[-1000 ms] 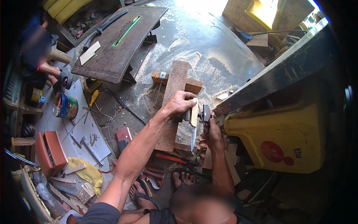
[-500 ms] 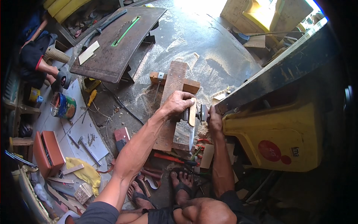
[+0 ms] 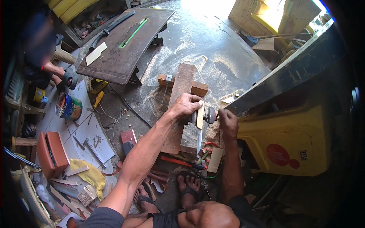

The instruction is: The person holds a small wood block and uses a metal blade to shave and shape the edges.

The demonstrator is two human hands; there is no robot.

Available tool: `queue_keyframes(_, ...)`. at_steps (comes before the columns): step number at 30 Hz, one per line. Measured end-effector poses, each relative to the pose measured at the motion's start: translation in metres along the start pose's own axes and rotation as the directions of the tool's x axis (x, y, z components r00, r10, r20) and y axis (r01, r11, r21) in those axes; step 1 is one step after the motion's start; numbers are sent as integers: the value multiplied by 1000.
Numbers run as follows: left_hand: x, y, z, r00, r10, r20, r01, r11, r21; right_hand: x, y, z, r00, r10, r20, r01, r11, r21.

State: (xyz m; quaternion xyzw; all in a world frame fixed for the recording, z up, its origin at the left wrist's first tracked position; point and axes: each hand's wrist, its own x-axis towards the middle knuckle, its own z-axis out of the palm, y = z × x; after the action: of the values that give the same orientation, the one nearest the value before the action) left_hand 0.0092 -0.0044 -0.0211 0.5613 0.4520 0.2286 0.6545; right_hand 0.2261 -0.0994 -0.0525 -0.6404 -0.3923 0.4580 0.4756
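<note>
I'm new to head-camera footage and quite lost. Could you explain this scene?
No machine holds anything: these are a person's bare hands, seen from above by a wide head-worn camera that bends straight edges. The left hand grips the wooden handle of a knife by a dark clamp on a bench. The right hand is at the clamp's right end; whether it touches is unclear. Leftward, a hammer and tin sit on pale flooring.

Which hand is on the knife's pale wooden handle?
The left hand: its thumb is at the upper end of the pale wooden handle. The right hand is curled beside the dark metal clamp, off the handle.
</note>
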Motion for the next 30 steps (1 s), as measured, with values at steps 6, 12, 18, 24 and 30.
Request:
queue_keyframes(6, 6, -8, 5, 1000, 26, 13, -25, 997, -76, 60, 44, 42, 978, 206, -14, -171, 845, 507)
queue_keyframes(12, -1, -3, -1, 1000, -10, -7, 10, 1000, -29, -56, 56, 22, 882, 465, 75, -466, 841, 274)
queue_keyframes(18, 2, -4, -4, 1000, -15, 14, 15, 999, -31, -74, -8, 2, 990, 20, 142, -44, 984, 171)
queue_keyframes(24, 1, -9, -4, 1000, 20, -14, -20, 1000, -6, 47, -6, 23, 996, -88, -11, 89, 991, 96)
queue_keyframes(30, -1, -4, -6, 1000, 25, -8, -25, 1000, 11, 47, 76, 40, 986, 127, 104, -161, 858, 488)
